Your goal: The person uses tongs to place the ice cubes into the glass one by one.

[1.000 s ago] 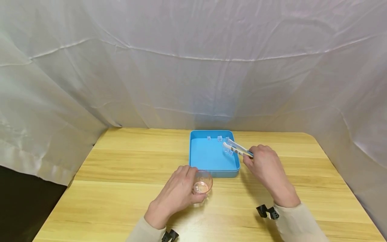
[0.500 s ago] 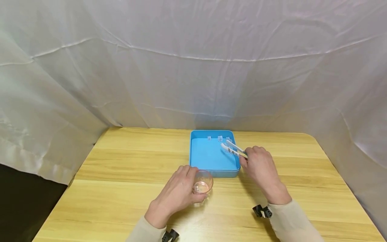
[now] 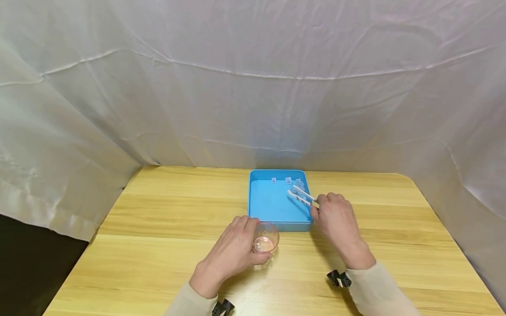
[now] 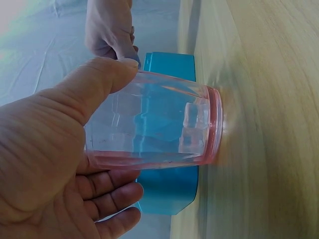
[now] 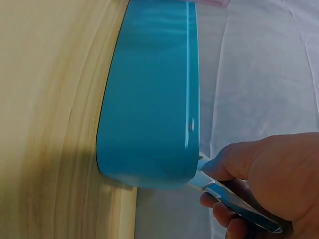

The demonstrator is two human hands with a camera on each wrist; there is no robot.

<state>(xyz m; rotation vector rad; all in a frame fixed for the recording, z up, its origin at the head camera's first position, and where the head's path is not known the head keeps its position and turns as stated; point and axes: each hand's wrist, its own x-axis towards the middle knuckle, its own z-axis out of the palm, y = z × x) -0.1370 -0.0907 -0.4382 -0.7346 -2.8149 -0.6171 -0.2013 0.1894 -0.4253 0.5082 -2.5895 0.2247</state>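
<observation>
Across a pale, wood-grained tabletop (image 3: 158,219) with one rounded far corner visible, a wrinkled, silvery-grey cloth curtain (image 3: 253,96) hangs along the back and sides, and a dark area (image 3: 31,267) shows at lower left. A shallow, square, blue tray (image 3: 269,202) with rounded corners stands near the far edge. Just in front of it is a clear, pink-tinted, faceted cup (image 3: 270,230), upright on the table. The left hand (image 3: 231,252) pinches this cup between thumb and fingers near the rim. The right hand (image 3: 337,224) grips slim, white-armed tongs (image 3: 302,200) over the tray's right wall; their arms stand spread apart among small, clear, blocky cubes (image 3: 288,180) gathered toward the tray's far right, and whether they touch one I cannot tell.

The head view shows the tray's inside, while the left wrist view shows through the cup's side two transparent cubes (image 4: 194,122) near its base, only vague from above. The right wrist view shows the tongs' glossy blue handle under the thumb, but the tray's smooth outer wall hides their tips. Beige sleeves (image 3: 387,289) cover both forearms, and black, angular devices (image 3: 339,278) sit at the wrists.
</observation>
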